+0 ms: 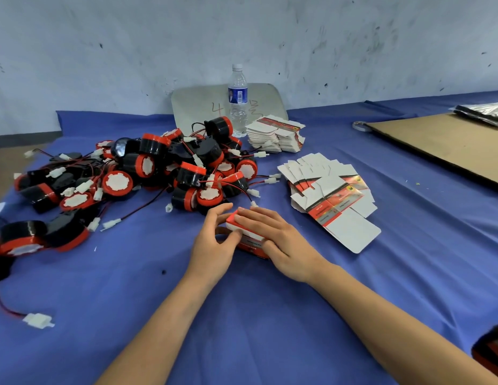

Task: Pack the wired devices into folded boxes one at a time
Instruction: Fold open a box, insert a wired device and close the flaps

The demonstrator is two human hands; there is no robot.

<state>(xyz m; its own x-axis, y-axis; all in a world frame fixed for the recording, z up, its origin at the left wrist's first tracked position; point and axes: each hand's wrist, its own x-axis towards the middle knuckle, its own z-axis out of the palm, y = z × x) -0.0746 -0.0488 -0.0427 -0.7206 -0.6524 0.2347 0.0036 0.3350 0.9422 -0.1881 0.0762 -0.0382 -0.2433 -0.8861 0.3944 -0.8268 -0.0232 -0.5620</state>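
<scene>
Box (233, 221), red and white, sits on the blue cloth (242, 315) mid-table, just in front of the pile of wired devices (159, 173). My left hand (214, 241) grips its left end, with thumb and curled fingers pinching it. My right hand (282, 240) lies across the top with fingers fairly straight, pressing down. Fan of flat boxes (335, 198) is near my right hand. Second stack (275, 134) is behind that, beside the water bottle (238, 98). Cardboard sheet (442, 143) is far right.
</scene>
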